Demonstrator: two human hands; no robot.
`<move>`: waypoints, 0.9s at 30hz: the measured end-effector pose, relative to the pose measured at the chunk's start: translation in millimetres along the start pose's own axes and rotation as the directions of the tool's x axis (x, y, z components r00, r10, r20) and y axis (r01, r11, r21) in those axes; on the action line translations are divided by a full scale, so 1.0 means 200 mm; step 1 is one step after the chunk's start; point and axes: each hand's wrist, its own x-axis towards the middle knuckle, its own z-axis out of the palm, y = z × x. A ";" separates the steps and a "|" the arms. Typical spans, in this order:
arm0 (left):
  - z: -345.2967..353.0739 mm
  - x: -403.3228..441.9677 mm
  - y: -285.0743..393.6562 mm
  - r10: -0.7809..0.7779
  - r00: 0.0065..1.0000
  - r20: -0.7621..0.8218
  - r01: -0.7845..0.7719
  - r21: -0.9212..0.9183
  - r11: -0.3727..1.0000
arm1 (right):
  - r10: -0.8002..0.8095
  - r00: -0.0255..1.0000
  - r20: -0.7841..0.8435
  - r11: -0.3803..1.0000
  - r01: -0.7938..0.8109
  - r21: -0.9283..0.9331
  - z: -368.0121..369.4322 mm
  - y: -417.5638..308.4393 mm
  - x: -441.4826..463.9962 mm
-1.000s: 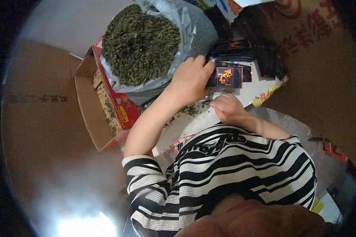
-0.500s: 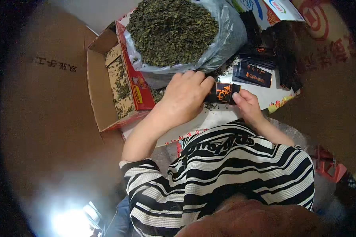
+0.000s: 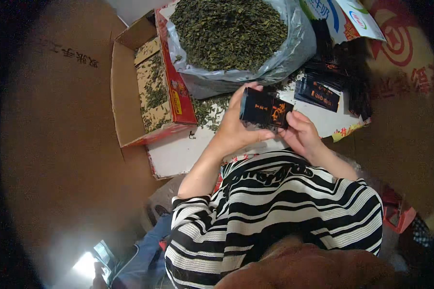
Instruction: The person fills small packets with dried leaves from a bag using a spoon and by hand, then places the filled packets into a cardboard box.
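Observation:
A black packet [image 3: 258, 107] with orange characters is held between my two hands, its flat face turned up. My left hand [image 3: 232, 129] cups its left end, with fingertips at the upper edge and the thumb below. The right end is pinched by my right hand [image 3: 301, 133], thumb on top. Just beyond the hands stands a clear plastic bag [image 3: 296, 45] filled with dried green leaves [image 3: 226, 33]. More black packets [image 3: 319, 94] lie stacked to the right, on the white board [image 3: 173, 156].
An open cardboard box [image 3: 125, 96] with a red side and loose leaves inside stands at the left. Leaf bits are scattered beside the bag. A printed carton [image 3: 345, 19] is at the upper right. At the lower left are another person's jeans [image 3: 144, 255] near a bright light.
The packet was brought up between both hands; my left hand has turned from palm-down over it to cupping its left end. The view has shifted, so the bag appears further right.

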 end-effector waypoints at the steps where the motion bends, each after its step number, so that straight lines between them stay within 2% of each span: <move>1: 0.02 0.00 0.01 -0.008 1.000 -0.012 0.007 -0.112 0.994 | 0.049 0.999 -0.007 0.999 -0.049 0.008 0.01 0.01 0.00; 3: 0.03 0.01 0.01 -0.021 0.999 -0.029 0.011 -0.328 0.945 | 0.098 0.995 -0.010 0.995 -0.097 0.013 0.02 0.02 0.01; 6: 0.03 0.01 0.00 0.006 1.000 -0.021 -0.013 -0.342 0.940 | 0.176 0.967 0.182 0.984 -0.177 -0.011 -0.02 0.02 0.01; 7: 0.02 0.01 0.00 0.021 1.000 -0.015 -0.026 -0.350 0.936 | 0.176 0.967 0.182 0.984 -0.177 -0.013 -0.03 0.01 0.01; 8: 0.01 0.00 0.00 0.023 1.000 -0.016 -0.027 -0.351 0.936 | 0.152 0.980 0.127 0.975 -0.127 -0.182 -0.05 -0.01 0.01; 10: -0.05 -0.03 0.01 -0.151 0.979 -0.136 0.081 -0.420 0.904 | 0.076 0.997 0.035 0.860 -0.048 -0.509 -0.06 -0.05 0.00; 11: -0.07 -0.04 0.01 -0.239 0.952 -0.190 0.129 -0.458 0.880 | 0.077 0.996 0.036 0.858 -0.048 -0.511 -0.06 -0.08 -0.01; 12: -0.09 -0.05 0.00 -0.237 0.952 -0.193 0.126 -0.458 0.880 | -0.013 0.999 0.040 0.788 0.034 -0.614 -0.05 -0.13 -0.03; 14: -0.10 -0.08 -0.05 -0.159 0.948 -0.277 0.096 -0.230 0.969 | -0.185 0.980 0.078 0.594 0.175 -0.785 0.00 -0.21 -0.06; 15: -0.10 -0.09 -0.07 -0.113 0.944 -0.309 0.084 -0.108 0.991 | -0.185 0.980 0.078 0.594 0.175 -0.785 0.02 -0.24 -0.05; 18: -0.08 -0.12 -0.12 -0.108 0.941 -0.321 0.109 -0.015 0.994 | -0.405 0.899 0.165 0.440 0.349 -0.827 0.07 -0.35 0.01; 20: -0.07 -0.12 -0.13 -0.102 0.938 -0.330 0.119 0.030 0.992 | -0.375 0.915 0.148 0.451 0.319 -0.834 0.15 -0.39 0.06; 23: -0.05 -0.11 -0.12 0.041 0.943 -0.330 0.022 0.185 0.982 | -0.314 0.942 0.115 0.471 0.260 -0.843 0.25 -0.42 0.17; 26: -0.06 -0.12 -0.11 0.030 0.952 -0.304 0.025 0.176 0.984 | -0.142 0.988 0.063 0.635 0.140 -0.760 0.30 -0.43 0.30; 27: -0.06 -0.12 -0.11 0.022 0.957 -0.290 0.030 0.171 0.985 | -0.142 0.988 0.065 0.633 0.141 -0.762 0.32 -0.44 0.33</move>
